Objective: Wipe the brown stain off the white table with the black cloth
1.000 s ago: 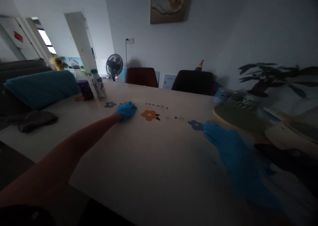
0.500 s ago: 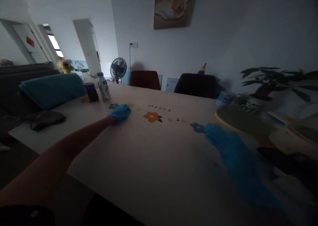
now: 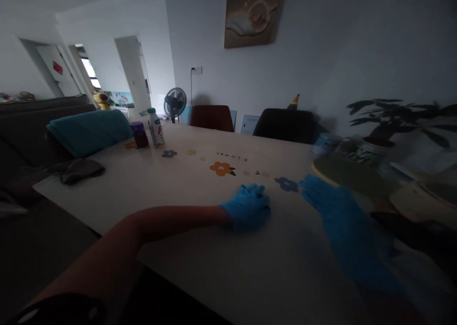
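Observation:
Both my hands wear blue gloves and lie on a pale table printed with flowers. My left hand rests palm down near the middle, fingers slightly spread, just below a blue flower print. My right hand lies flat beside it, fingers stretched toward a green plate. Neither hand holds anything. A white bottle and a dark purple jar stand at the far left.
A potted plant and dishes crowd the table's right side. A dark cloth lies at the left edge beside a teal cushion. Two chairs and a standing fan are behind the table.
My left hand has slid from near the bottles at the far left across the table toward the middle, ending close to my right hand. The right hand has stayed put.

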Motion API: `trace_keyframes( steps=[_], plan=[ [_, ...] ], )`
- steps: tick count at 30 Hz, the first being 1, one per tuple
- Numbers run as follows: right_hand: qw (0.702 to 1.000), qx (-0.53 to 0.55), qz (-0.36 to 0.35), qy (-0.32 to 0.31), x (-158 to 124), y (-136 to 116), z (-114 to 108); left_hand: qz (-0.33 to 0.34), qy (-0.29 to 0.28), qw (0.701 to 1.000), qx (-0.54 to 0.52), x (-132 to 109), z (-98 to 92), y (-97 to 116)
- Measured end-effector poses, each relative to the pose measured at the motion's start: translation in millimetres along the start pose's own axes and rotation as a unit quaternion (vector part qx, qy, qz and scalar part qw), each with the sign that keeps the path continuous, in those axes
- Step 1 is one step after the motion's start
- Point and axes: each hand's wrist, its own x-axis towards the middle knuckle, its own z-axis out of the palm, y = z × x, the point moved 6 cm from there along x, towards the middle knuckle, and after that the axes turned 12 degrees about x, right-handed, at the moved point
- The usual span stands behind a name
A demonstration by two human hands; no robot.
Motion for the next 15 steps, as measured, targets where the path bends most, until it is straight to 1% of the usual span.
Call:
trace_keyframes(
  steps=[2,4,6,8,10,11,13,15],
  plan=[
    [1.0,-0.003,0.021,-0.008,-1.1,-0.9,0.6,0.034,0.006,0.999,-0.014,15.9,2.5,38.9],
    [0.999,-0.022,0.03,-0.017,-2.8,-4.4,0.9,0.064,0.015,0.998,-0.024,27.0,2.6,69.7],
    [0.999,-0.039,0.021,-0.011,-4.0,-9.1,0.0,0.098,0.027,0.994,-0.027,32.1,1.1,90.5],
    [0.999,-0.046,0.001,-0.007,-4.9,-13.4,-0.3,0.14,0.034,0.989,-0.026,31.4,-0.4,100.8],
    [0.999,-0.043,-0.009,-0.02,-6.1,-14.9,1.8,0.165,0.035,0.985,-0.019,26.2,-1.1,99.3],
    [0.999,-0.037,-0.007,-0.029,-6.9,-14.6,2.8,0.168,0.033,0.985,-0.014,22.4,-1.4,94.0],
    [0.999,-0.017,-0.003,-0.029,-8.1,-13.5,1.9,0.155,0.031,0.987,-0.008,12.9,-2.7,74.9],
    [1.0,0.003,0.006,-0.025,-8.6,-11.3,-0.5,0.13,0.02,0.991,-0.011,0.5,-4.6,46.5]
  ],
)
